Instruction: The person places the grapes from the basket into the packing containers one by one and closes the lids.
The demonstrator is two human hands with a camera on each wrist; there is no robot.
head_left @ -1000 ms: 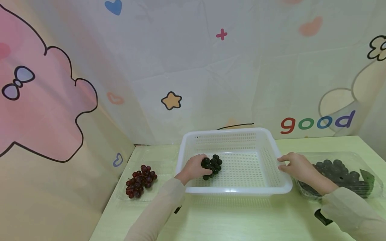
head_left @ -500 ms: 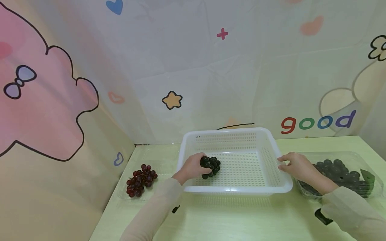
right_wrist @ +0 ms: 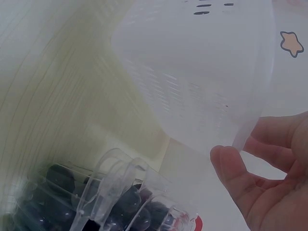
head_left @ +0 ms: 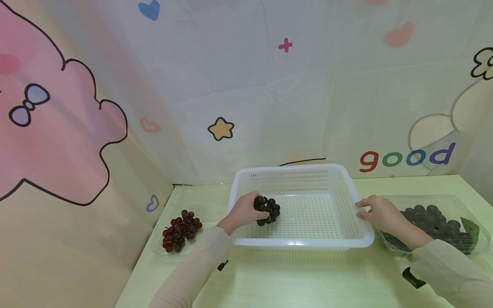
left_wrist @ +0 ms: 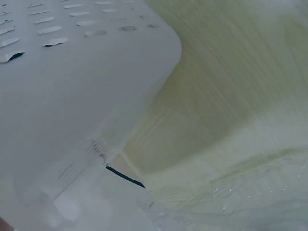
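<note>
My left hand [head_left: 243, 210] reaches over the left side of a white plastic basket [head_left: 304, 243] and grips a bunch of dark grapes [head_left: 271, 209]. The bunch shows over the left part of the slotted basket floor. At the basket's right rim, my right hand [head_left: 379, 212] pinches the edge. In the right wrist view the thumb [right_wrist: 225, 166] lies on the outer side, with fingers on the other side of the rim. The left wrist view shows mainly the basket's outer wall [left_wrist: 72, 96]; the grapes are hidden there.
Left of the basket, red grapes [head_left: 181, 231] lie on a clear plastic tray [head_left: 213, 214]. Under my right forearm stands a clear plastic box [head_left: 420, 197] of large dark grapes [head_left: 431, 220] with a green leaf [head_left: 470, 229]. A printed cloth [head_left: 269, 107] hangs behind the table [head_left: 300, 282].
My left hand has drawn slightly left and up over the basket floor with the dark grapes in its grip. My right hand stays at the rim.
</note>
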